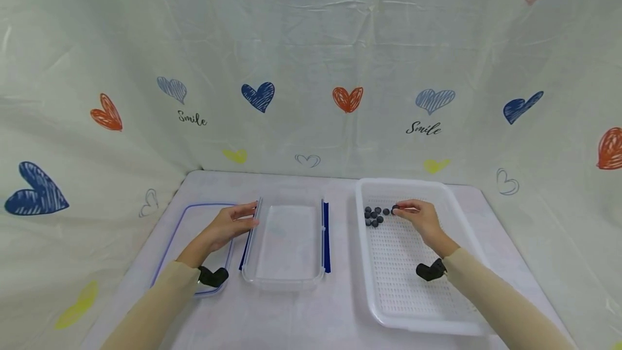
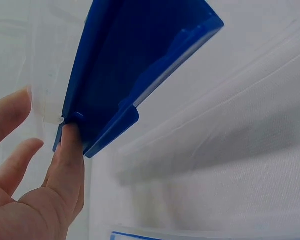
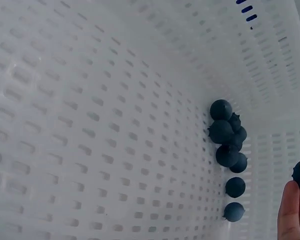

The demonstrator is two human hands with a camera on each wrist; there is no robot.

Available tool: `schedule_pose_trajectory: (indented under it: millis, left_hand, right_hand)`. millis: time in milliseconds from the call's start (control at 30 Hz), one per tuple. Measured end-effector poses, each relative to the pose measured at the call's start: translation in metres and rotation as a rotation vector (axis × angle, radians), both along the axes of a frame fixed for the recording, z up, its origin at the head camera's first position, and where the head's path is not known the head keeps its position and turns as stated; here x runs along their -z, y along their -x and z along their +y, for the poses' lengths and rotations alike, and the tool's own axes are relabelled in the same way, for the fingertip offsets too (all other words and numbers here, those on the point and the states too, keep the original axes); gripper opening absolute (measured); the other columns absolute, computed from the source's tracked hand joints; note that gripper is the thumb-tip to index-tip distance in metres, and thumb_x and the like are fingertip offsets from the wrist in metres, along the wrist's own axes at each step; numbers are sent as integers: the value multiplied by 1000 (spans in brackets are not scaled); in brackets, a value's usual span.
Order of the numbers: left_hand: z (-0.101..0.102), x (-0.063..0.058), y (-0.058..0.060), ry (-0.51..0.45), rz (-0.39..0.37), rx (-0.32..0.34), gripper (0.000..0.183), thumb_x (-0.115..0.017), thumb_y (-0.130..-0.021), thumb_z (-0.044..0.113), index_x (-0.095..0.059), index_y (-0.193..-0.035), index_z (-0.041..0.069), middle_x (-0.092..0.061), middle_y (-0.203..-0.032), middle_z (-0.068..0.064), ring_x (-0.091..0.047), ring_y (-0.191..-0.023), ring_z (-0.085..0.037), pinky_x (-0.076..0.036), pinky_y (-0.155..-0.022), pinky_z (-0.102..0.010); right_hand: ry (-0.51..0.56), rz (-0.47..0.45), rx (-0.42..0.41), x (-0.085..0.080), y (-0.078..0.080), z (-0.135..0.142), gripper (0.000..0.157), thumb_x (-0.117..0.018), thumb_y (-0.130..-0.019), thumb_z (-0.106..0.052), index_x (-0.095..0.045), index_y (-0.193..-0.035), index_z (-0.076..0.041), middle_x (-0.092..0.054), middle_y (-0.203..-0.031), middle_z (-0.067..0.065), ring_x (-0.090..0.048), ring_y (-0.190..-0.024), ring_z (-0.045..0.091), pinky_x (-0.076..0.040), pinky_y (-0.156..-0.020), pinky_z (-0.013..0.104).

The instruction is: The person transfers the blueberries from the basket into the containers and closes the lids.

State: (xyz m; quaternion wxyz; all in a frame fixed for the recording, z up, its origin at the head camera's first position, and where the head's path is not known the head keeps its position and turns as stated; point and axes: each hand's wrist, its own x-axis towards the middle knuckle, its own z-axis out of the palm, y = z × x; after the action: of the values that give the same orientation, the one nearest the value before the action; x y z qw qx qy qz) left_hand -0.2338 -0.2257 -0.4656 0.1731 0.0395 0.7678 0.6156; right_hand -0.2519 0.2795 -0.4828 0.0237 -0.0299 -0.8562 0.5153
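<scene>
Between thumb and fingertips, my right hand (image 1: 424,221) pinches a dark blueberry (image 3: 299,176) above the far part of a white perforated basket (image 1: 376,301). Several more blueberries (image 3: 221,132) lie on the basket floor in a loose group along its left side. My left hand (image 1: 227,227) is at the left side of a clear plastic container (image 1: 284,285), its fingers extended. In the left wrist view, one fingertip touches the blue latch flap (image 2: 125,65) hanging from that side. The container stands uncovered, and another blue flap (image 1: 326,239) hangs on its right side.
A clear lid (image 1: 167,253) with a blue seal line lies on the white table (image 1: 335,312) left of the container, partly under my left forearm. Behind the table hangs a pale curtain (image 1: 301,47) printed with hearts.
</scene>
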Motion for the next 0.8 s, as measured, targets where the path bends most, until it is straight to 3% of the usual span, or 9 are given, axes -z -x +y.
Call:
schedule_pose_trajectory:
  millis: [333,633,800]
  left_hand:
    - [-1,2,0,-24,-19,-9,70,-72,-94,14,-36,-153,1,-34,-152,-29,-54,-125,-30,-42,-107,-44]
    - [0,1,-2,-30,-28,-16,68,-71,-95,14,-36,-153,2,-33,-153,-28,-55,-124,-28,-43,-107,-43]
    - [1,0,-1,-29,-32,-20,67,-70,-95,14,-37,-153,3,-33,-154,-28,-55,-124,-28,-43,-107,-42]
  right_hand:
    - [25,8,-42,-23,-7,-8,41,-75,-92,-21,-66,-121,6,-66,-119,18,-64,-94,5,-52,-88,27]
    - [66,57,-79,-38,-5,-16,42,-76,-91,-24,-67,-120,6,-65,-118,18,-65,-93,3,-53,-86,22]
    - [97,63,-101,-49,-3,-24,44,-76,-91,-25,-67,-121,5,-65,-118,17,-65,-93,3,-54,-88,26]
